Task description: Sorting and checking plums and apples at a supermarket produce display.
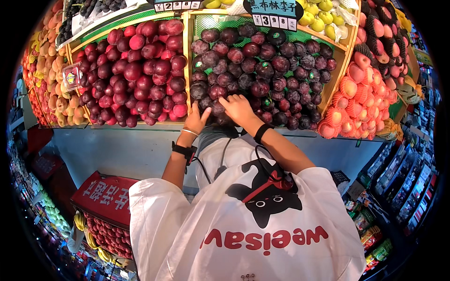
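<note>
Dark purple plums are piled in a wooden-framed bin lined with green mesh, straight in front of me. My left hand is at the bin's front left corner, thumb and index finger spread beside the nearest plums; whether it grips one cannot be told. My right hand lies palm down over the front plums, its fingertips near a reddish plum. What is under its palm is hidden. Both wrists wear black bands. Red plums fill the bin on the left, beyond a wooden divider.
Peaches lie at the far left, by a small clear box. Apples in pink foam nets are heaped at the right. Price signs stand along the back. A red box stands low at the left.
</note>
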The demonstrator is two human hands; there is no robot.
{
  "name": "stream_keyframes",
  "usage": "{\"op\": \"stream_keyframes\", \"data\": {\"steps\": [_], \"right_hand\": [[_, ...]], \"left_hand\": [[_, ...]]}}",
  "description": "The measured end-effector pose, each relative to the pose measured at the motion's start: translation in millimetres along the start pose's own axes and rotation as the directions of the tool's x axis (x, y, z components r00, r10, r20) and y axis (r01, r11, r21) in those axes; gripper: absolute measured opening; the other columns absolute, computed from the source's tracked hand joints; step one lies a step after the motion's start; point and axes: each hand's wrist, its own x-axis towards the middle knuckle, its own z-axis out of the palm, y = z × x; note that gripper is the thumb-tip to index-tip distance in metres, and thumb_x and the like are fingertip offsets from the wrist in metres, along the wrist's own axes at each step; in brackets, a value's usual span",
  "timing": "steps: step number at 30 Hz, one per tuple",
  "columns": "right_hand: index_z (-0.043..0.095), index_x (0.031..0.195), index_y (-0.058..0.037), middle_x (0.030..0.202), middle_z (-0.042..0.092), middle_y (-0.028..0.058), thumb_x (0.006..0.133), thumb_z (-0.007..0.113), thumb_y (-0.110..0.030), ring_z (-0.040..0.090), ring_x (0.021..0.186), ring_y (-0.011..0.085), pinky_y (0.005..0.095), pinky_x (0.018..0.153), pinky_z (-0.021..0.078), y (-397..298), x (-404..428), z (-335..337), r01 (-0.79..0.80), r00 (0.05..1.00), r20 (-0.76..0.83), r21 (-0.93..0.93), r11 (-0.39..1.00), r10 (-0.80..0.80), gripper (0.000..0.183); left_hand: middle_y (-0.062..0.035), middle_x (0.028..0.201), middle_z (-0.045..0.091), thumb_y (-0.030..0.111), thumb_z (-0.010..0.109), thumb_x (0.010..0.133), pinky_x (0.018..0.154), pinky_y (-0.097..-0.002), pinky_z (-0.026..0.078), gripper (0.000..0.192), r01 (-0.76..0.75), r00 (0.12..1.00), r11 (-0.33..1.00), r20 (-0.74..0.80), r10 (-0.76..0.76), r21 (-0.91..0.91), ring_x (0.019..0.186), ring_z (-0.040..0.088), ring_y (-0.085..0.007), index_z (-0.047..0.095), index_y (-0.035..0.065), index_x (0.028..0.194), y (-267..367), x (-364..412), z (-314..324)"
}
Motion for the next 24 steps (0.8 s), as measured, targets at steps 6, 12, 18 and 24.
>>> {"op": "stream_keyframes", "data": {"steps": [6,12,18,24], "right_hand": [[0.034,0.137,-0.0197,0.124,0.050,0.0211,0.070,0.066,-0.007,0.044,0.118,0.0411,0.0479,0.101,0.0319,1,6,-17,-0.129,0.953,0.298,0.559,0.819,-0.053,0.076],[0.041,0.134,-0.0083,0.136,0.046,0.0106,0.072,0.057,0.004,0.042,0.127,0.0239,0.0372,0.105,0.0320,16,8,-31,-0.139,0.976,0.057,0.909,0.393,0.212,0.066],[0.057,0.111,-0.0067,0.110,0.060,0.0093,0.073,0.056,0.006,0.058,0.101,0.0213,0.0318,0.086,0.0451,35,27,-42,-0.255,0.955,0.135,0.827,0.501,0.263,0.040],[0.059,0.099,-0.0085,0.097,0.055,0.0111,0.073,0.058,0.000,0.056,0.089,0.0312,0.0397,0.078,0.0460,27,-9,-61,-0.191,0.980,0.053,0.499,0.845,0.189,0.027]], "left_hand": [[-0.0292,0.121,0.048,0.069,0.056,0.075,0.089,-0.0444,0.045,0.107,0.113,0.990,0.942,0.044,-0.134,0.317,0.109,0.052,-0.0430,0.019,-0.0071,0.140,39,-4,-1],[-0.0254,0.117,0.051,0.067,0.052,0.079,0.081,-0.0434,0.050,0.101,0.097,0.992,0.905,0.036,-0.122,0.413,0.099,0.058,-0.0401,0.019,-0.0062,0.141,30,-4,8],[-0.0211,0.111,0.055,0.060,0.052,0.083,0.072,-0.0409,0.053,0.094,0.146,0.987,0.819,-0.029,-0.157,0.554,0.089,0.064,-0.0329,0.018,-0.0053,0.141,31,1,26],[-0.0209,0.098,0.064,0.056,0.050,0.086,0.072,-0.0407,0.053,0.087,0.257,0.950,0.756,-0.016,-0.310,0.602,0.084,0.066,-0.0331,0.022,-0.0091,0.136,4,21,35]]}}
